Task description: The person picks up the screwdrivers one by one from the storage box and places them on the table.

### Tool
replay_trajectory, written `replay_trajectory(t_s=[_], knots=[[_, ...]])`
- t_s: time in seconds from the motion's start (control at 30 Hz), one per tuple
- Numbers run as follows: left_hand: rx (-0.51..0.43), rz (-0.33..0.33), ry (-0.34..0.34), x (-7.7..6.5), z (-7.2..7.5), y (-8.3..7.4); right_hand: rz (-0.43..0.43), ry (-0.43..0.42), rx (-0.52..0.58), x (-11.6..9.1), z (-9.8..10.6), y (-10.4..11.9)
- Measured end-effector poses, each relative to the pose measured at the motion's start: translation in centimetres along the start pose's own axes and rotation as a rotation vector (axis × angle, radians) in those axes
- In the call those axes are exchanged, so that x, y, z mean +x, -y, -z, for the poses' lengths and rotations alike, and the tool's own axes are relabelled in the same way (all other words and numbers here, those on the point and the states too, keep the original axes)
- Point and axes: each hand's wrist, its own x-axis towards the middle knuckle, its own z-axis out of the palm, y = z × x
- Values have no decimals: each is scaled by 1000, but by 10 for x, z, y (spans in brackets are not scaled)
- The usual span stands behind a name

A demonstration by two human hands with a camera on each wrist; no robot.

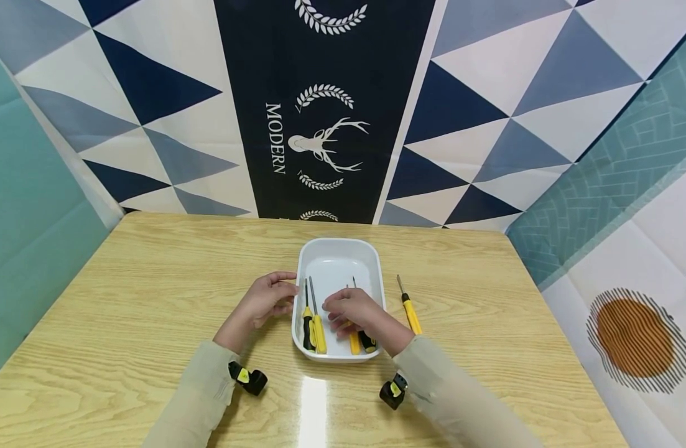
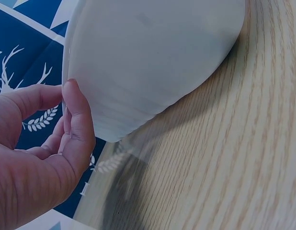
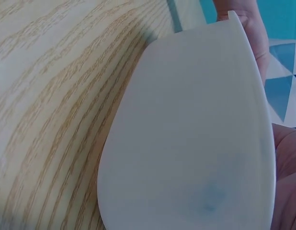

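A white tray (image 1: 337, 247) stands on the table with several screwdrivers in it. My left hand (image 1: 267, 298) is at its left side, and in the left wrist view the thumb and a finger pinch the rim (image 2: 66, 62). Inside lie a black-and-yellow screwdriver (image 1: 308, 326) and a yellow-handled screwdriver (image 1: 319, 336) along the left wall. My right hand (image 1: 354, 310) hangs over the right half, fingers loosely bent, nothing visible between them. It partly covers an orange-yellow-handled screwdriver (image 1: 354, 343) and a black-handled screwdriver (image 1: 367, 341).
Outside the tray, to its right, a yellow screwdriver (image 1: 412, 314) lies on the wooden table (image 1: 180, 267), its handle end hidden by the right forearm. A patterned wall covering (image 1: 320, 62) rises behind the table's back edge.
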Motion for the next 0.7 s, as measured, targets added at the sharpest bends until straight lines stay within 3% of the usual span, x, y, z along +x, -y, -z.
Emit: replay_trajectory(t_s=[0.7], knots=[[-25,-8,6,1,0,2,-27,-13,-22,5,-12,1]])
